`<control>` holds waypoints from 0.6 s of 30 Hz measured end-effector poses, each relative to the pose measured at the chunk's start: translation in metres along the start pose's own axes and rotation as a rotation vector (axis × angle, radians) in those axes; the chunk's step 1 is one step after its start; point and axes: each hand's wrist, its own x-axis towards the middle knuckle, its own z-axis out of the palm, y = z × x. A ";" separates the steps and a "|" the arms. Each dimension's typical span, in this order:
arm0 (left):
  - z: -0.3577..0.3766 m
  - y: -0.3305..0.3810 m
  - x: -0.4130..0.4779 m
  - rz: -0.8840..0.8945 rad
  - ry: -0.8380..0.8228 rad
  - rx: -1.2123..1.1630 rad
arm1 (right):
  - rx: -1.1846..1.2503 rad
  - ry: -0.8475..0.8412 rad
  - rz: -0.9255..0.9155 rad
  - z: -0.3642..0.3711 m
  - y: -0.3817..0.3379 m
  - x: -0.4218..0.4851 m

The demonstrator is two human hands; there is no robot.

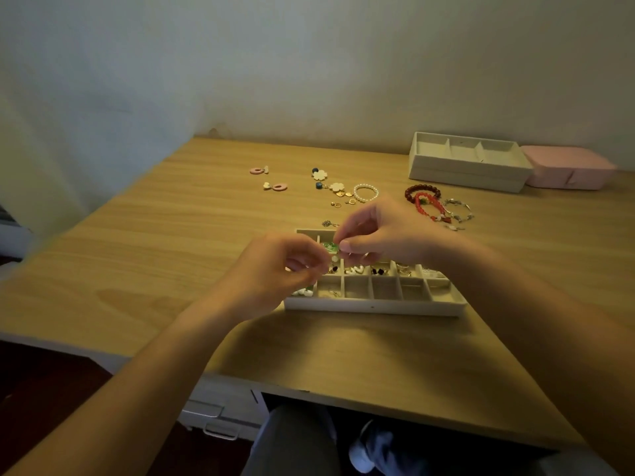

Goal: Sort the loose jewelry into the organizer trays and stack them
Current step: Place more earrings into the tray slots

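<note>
A white organizer tray point(374, 307) with many small compartments lies in front of me; several hold earrings. Above its left end my right hand point(381, 235) pinches a small green earring point(330, 247) with a white bead hanging below it. My left hand point(278, 269) has its fingers curled and meets the same piece from the left; whether it holds the earring or something else small I cannot tell. Loose jewelry lies beyond the tray: pink ring earrings point(279, 187), white flower earrings point(319, 174), a pearl bracelet point(366, 193), red bead bracelets point(424, 201), a silver bracelet point(458, 209).
A deeper white tray point(467, 166) with three compartments stands at the back right, with a pink box point(568, 168) beside it. The wooden table point(171, 235) meets the wall at the back. A white drawer unit point(223, 413) sits under the front edge, beside my legs.
</note>
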 end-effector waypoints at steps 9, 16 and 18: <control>0.007 0.005 -0.006 0.219 0.008 0.469 | -0.178 0.006 -0.051 0.006 0.007 0.006; 0.008 0.014 -0.008 0.236 -0.006 0.657 | -0.347 -0.080 -0.093 0.020 0.002 0.010; 0.006 0.017 -0.004 0.173 -0.047 0.675 | -0.400 -0.085 -0.099 0.023 0.000 0.011</control>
